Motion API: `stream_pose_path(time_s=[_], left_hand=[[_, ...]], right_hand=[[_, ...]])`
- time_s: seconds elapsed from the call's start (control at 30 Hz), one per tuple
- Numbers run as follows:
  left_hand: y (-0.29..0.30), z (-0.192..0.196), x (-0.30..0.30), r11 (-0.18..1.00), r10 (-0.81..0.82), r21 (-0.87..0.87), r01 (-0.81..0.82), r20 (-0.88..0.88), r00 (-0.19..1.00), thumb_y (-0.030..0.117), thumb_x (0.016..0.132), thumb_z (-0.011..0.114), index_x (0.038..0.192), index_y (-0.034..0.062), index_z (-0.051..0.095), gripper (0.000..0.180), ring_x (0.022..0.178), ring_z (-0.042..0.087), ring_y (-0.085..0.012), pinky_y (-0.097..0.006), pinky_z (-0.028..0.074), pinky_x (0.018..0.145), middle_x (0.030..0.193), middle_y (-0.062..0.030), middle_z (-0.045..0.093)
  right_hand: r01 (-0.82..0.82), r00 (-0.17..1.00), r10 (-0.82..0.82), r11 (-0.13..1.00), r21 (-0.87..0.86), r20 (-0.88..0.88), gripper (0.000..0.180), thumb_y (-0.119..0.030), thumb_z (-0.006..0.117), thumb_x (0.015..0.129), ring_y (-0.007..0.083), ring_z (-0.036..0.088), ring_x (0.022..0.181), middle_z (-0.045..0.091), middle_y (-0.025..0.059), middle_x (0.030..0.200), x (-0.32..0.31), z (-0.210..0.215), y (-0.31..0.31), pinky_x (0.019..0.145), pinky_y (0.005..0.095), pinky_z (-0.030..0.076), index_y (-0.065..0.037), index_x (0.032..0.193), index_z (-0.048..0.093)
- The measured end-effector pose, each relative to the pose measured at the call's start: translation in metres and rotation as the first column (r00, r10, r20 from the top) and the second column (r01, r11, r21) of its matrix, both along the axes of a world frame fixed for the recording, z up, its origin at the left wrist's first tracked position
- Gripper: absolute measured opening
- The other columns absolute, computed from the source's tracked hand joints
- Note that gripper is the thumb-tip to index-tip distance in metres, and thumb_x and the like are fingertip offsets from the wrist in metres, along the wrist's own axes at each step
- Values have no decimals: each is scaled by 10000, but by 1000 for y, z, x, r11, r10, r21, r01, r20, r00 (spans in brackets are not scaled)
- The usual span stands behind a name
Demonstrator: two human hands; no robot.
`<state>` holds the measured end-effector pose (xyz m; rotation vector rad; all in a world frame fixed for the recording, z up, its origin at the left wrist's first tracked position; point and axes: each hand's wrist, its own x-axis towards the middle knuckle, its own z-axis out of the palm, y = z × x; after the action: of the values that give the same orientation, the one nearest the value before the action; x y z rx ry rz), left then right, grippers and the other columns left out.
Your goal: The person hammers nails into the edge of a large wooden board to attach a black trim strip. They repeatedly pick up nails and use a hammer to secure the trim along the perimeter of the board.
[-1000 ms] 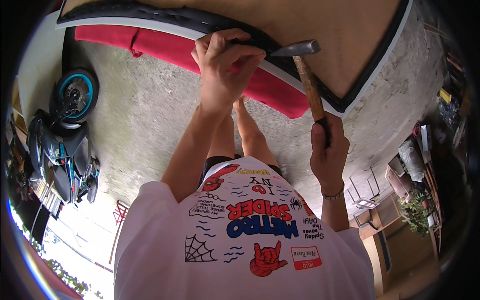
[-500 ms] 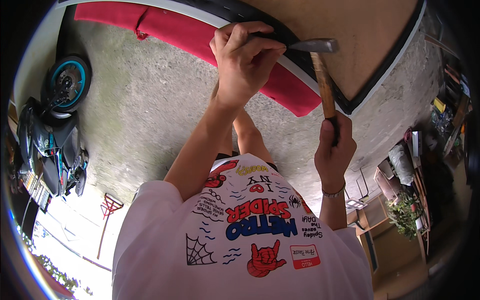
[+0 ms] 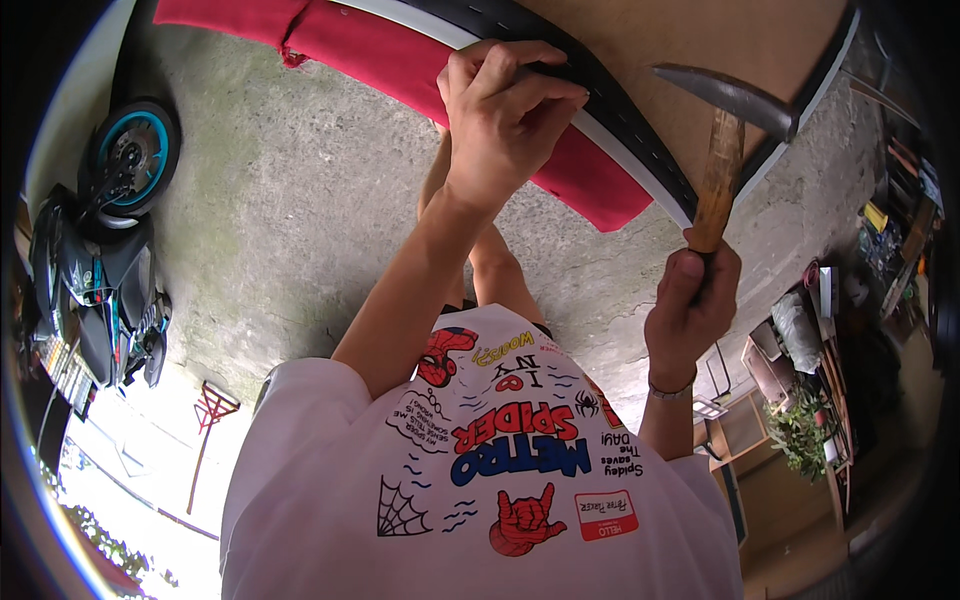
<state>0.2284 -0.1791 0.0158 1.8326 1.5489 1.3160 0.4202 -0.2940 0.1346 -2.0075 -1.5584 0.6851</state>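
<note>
My right hand [image 3: 694,305] grips the wooden handle of a hammer [image 3: 720,180]. The dark metal head is raised over a brown board [image 3: 640,35], its pointed end toward my left hand. Thumb and forefinger of my left hand [image 3: 505,125] are pinched together on the black strip [image 3: 610,105] along the board's edge. Whatever sits between those fingertips is too small to make out. Pale trim [image 3: 600,135] runs outside the black strip, and red fabric [image 3: 585,185] hangs below it, partly behind my left hand.
Rough concrete floor [image 3: 280,180] lies beneath. A motorcycle with a blue-rimmed wheel [image 3: 133,158] stands at the left. A red-topped stand [image 3: 212,405] is at lower left. On the right are piled odds and ends, a leafy plant [image 3: 805,430] and wooden furniture [image 3: 790,500].
The hammer has swung up and right, away from my left fingertips, and my right hand has shifted slightly right. My left hand keeps its pinch, a little further right in the picture.
</note>
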Motion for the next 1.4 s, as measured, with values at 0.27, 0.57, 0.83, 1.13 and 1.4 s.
stream_pose_path(time_s=[0.27,0.57,0.83,1.13,1.4], left_hand=[[0,-2,-1,1000,-4,-4,4,-4,1000,140,724,879,829,231,821,151,1069,519,-162,-347,348,978,1122,89,702],[1,4,-2,1000,-12,-1,11,-50,999,165,723,885,877,219,814,178,1087,541,-173,-352,370,957,1153,80,711],[13,7,-45,927,-204,181,327,-489,848,508,807,810,1255,189,690,563,1412,485,-190,-396,357,1165,1459,-6,610],[69,-1,-51,795,-435,101,599,-592,678,577,829,684,1248,192,680,568,1361,563,-238,-402,445,1140,1441,-57,618],[77,0,-62,682,-441,242,690,-617,652,418,780,820,1022,404,730,259,1290,611,-188,-347,516,1105,1362,28,652]], right_hand=[[47,997,-50,997,-60,-53,248,-221,576,1071,127,566,563,607,56,728,2,-2,-1,524,279,432,-20,1211,609],[68,981,-91,988,-136,-170,272,-249,552,1084,76,530,552,588,24,696,0,3,3,507,260,401,-1,1186,599],[84,954,-136,977,-195,-268,291,-255,549,1087,47,512,566,566,-4,681,4,-1,-8,527,227,396,9,1205,583],[33,964,-98,966,-257,-246,264,-228,552,1081,71,536,573,571,16,679,7,-7,-2,534,247,413,0,1209,583],[-5,969,-67,957,-289,-240,256,-228,549,1081,89,551,569,572,23,667,10,-9,7,537,252,419,-8,1208,581]])
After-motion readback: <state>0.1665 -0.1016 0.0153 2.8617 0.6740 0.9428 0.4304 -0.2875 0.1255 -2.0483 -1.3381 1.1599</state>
